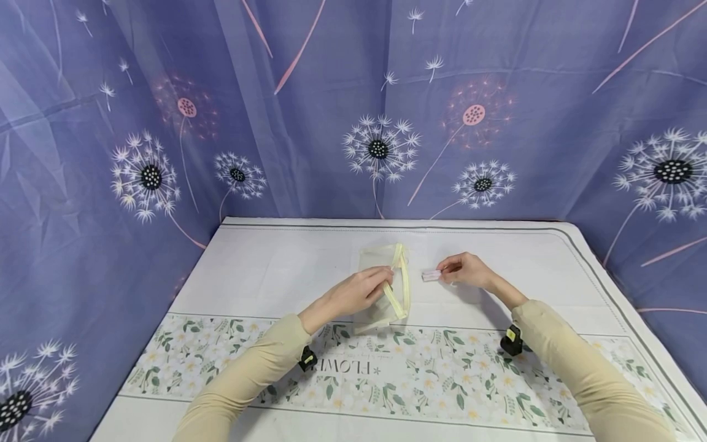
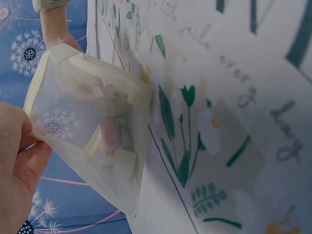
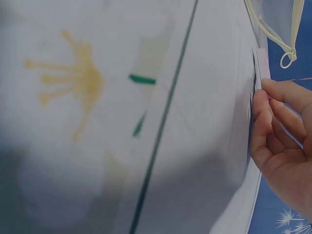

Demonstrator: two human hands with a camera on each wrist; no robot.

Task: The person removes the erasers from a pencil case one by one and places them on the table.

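Note:
My left hand (image 1: pixel 361 291) pinches the edge of a see-through mesh zipper pouch (image 1: pixel 404 288) with pale yellow trim, and its mouth gapes toward the right. In the left wrist view the mesh pouch (image 2: pixel 73 112) stands tilted, with the left thumb and fingers at its edge. Small pinkish and whitish pieces (image 2: pixel 111 126) show through the mesh; whether they lie inside or behind it I cannot tell. Right of the pouch, my right hand (image 1: pixel 466 270) pinches a small flat pinkish-white piece (image 1: pixel 431 275) just above the table, apart from the pouch. Its exact kind is unclear.
A white table cover (image 1: pixel 287 258) with a flowered, lettered band (image 1: pixel 442 374) lies under both hands. Purple dandelion curtains (image 1: pixel 309 123) hang behind and at both sides. A ring-shaped zipper pull (image 3: pixel 287 59) hangs at the pouch's corner. Black wrist cameras (image 1: pixel 511 341) sit below the sleeves.

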